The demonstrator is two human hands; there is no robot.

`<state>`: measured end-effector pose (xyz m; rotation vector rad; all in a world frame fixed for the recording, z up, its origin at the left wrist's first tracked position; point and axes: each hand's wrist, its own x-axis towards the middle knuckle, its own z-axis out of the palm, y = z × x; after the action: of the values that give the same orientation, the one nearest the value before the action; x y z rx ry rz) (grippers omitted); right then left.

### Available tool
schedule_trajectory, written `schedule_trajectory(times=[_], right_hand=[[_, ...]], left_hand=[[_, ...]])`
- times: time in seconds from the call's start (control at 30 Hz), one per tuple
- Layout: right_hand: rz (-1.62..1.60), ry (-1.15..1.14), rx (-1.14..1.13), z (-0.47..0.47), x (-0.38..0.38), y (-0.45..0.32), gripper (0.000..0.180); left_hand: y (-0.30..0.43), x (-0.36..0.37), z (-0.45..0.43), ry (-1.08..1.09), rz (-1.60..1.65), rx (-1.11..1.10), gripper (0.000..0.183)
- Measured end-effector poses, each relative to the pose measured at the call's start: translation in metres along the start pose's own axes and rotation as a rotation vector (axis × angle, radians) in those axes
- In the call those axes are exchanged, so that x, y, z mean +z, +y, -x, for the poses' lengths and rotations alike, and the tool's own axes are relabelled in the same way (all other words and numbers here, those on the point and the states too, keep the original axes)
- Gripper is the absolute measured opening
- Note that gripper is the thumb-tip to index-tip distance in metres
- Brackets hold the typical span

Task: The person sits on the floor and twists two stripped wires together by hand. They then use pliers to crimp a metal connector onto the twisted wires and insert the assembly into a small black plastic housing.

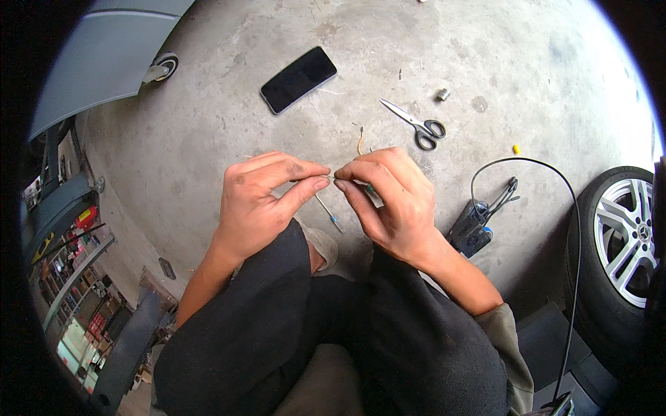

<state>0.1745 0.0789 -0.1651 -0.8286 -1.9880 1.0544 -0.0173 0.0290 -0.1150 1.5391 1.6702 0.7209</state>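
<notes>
My left hand and my right hand meet in front of my knees, thumb and forefinger pinched on each side. Between the fingertips shows a very short stretch of thin wire; the rest is hidden by the fingers. Below my left fingertips runs a thin pale rod or lead with a blue band; whether it hangs or lies on the floor I cannot tell. An orange wire with a dark end sticks out beyond my right knuckles. A bit of green shows under my right fingers.
On the concrete floor lie a smartphone, black-handled scissors, a metal socket-like cylinder and a yellow cap. A black device with a cable sits at right, near a car wheel. A caster stands at upper left.
</notes>
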Motion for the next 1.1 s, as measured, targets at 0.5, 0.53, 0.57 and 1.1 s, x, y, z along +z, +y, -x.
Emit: schedule_trajectory(times=[0.5, 0.53, 0.57, 1.1], right_hand=[[-0.42, -0.253, 0.512, 0.001, -0.006, 0.008, 0.012], [-0.378, -0.259, 0.483, 0.0, -0.006, 0.011, 0.012], [-0.314, -0.293, 0.471, -0.002, -0.008, 0.013, 0.012], [-0.334, -0.467, 0.385, -0.02, -0.028, 0.049, 0.015]], left_hand=[[-0.01, 0.004, 0.002, -0.164, 0.292, -0.214, 0.01], [-0.01, 0.005, 0.001, -0.175, 0.231, -0.191, 0.009], [-0.01, 0.007, 0.001, -0.133, 0.177, -0.179, 0.009], [-0.016, 0.019, -0.004, -0.029, 0.146, -0.189, 0.01]])
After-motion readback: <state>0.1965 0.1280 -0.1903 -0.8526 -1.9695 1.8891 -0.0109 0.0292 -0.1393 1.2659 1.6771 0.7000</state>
